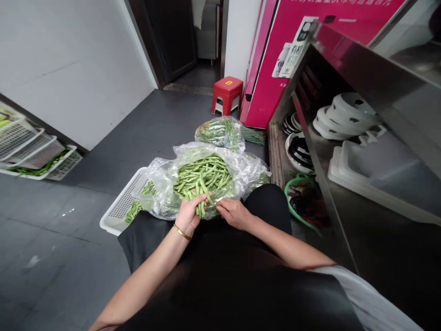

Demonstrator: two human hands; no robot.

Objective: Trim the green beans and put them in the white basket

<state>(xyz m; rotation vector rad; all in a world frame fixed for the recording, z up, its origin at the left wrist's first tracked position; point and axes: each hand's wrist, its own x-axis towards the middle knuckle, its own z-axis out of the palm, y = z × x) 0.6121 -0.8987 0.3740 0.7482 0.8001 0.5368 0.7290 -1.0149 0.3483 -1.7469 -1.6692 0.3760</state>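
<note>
Several green beans are bunched in my left hand, its fingers closed round them. My right hand is just to the right, thumb and fingers pinched at the end of one long bean that reaches across from the left hand. Right behind both hands, a clear plastic bag lies open, with a heap of green beans inside. To the left, partly under the bag's edge, a white perforated basket holds a smaller pile of bean pieces.
Another plastic bag of greens lies beyond, beside loose thin green stalks. A red stool stands near the doorway. Stacked white baskets are at the left wall. On the right is a metal shelf with white containers and a green basket below.
</note>
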